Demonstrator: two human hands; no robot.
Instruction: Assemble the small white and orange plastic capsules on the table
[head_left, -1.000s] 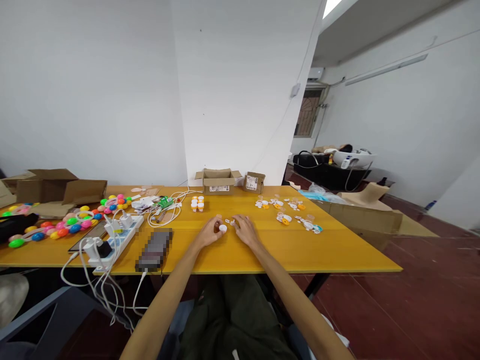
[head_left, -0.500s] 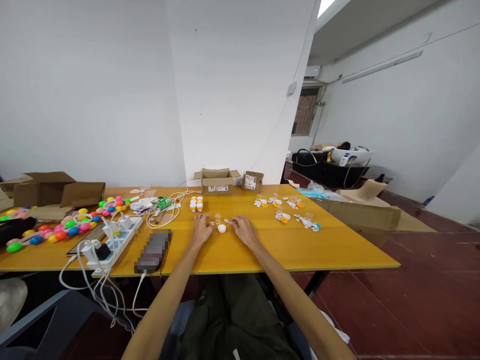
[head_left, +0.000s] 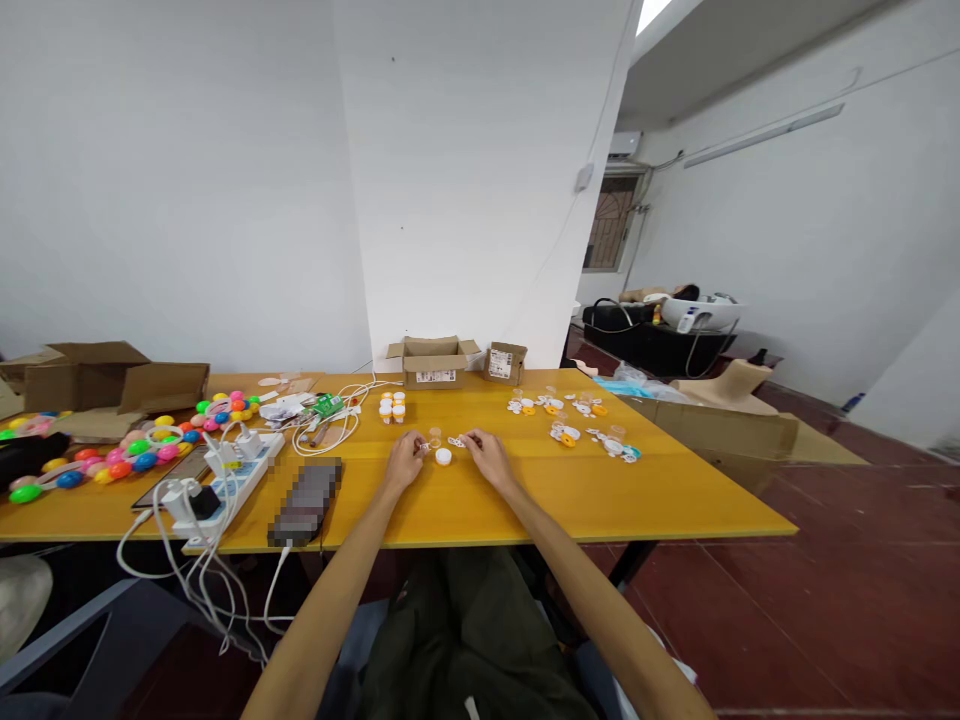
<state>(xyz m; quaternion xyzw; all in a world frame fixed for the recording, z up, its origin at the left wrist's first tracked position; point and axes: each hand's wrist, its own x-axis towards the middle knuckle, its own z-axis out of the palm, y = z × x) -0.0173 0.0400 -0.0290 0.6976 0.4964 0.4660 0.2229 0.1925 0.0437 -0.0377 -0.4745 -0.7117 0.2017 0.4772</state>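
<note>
My left hand (head_left: 406, 461) rests low over the table with its fingers curled together, a small white plastic piece (head_left: 424, 447) at the fingertips. Opposite it, my right hand (head_left: 487, 459) pinches another small white plastic piece (head_left: 455, 441). Between the hands a clear plastic cup (head_left: 435, 436) stands on the table. Just in front of it lies a round white cap (head_left: 443, 457), touched by neither hand. The pieces are too small for their exact shape to show.
Capped white-and-orange containers (head_left: 392, 408) stand together behind my left hand. Sets of small parts (head_left: 567, 434) lie to the right. An open carton (head_left: 434, 364) is at the back. A phone (head_left: 306, 501), power strip (head_left: 238, 482) and cables occupy the left, beside colourful balls (head_left: 142, 455).
The fingers of my left hand have drawn in around the small white piece. My right fingers have closed on the other piece, which now shows more. The cup and cap stay put.
</note>
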